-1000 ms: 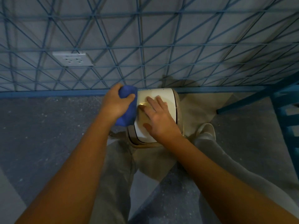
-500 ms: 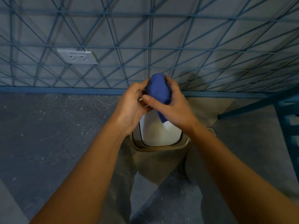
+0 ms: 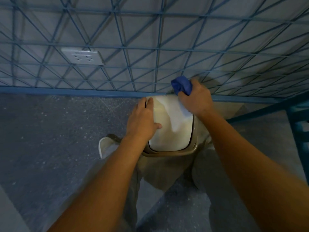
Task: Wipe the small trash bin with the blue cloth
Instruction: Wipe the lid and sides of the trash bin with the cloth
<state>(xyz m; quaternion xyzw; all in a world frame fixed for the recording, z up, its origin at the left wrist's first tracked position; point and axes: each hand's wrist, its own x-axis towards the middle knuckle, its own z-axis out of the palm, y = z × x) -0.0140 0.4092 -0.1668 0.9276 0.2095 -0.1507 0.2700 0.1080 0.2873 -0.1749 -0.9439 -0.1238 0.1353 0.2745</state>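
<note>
Cloth (image 3: 181,85) leaves the two-hand hold; right hand (image 3: 197,99) alone clenches it at the far corner of the bin (image 3: 168,152), contact unclear. Left hand (image 3: 142,121) lies flat, fingers straight, on the lid (image 3: 172,128). Bin on floor (image 3: 58,131) against wall (image 3: 150,39). Likely light, slick plastic: brace its rim.

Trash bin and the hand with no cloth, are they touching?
Touching. The head view shows the left hand resting on the trash bin, its thumb lying across the white lid with no gap.

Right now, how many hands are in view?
2. The left hand rests on the left side of the trash bin lid; the right hand grips the blue cloth at its far right corner.
</note>
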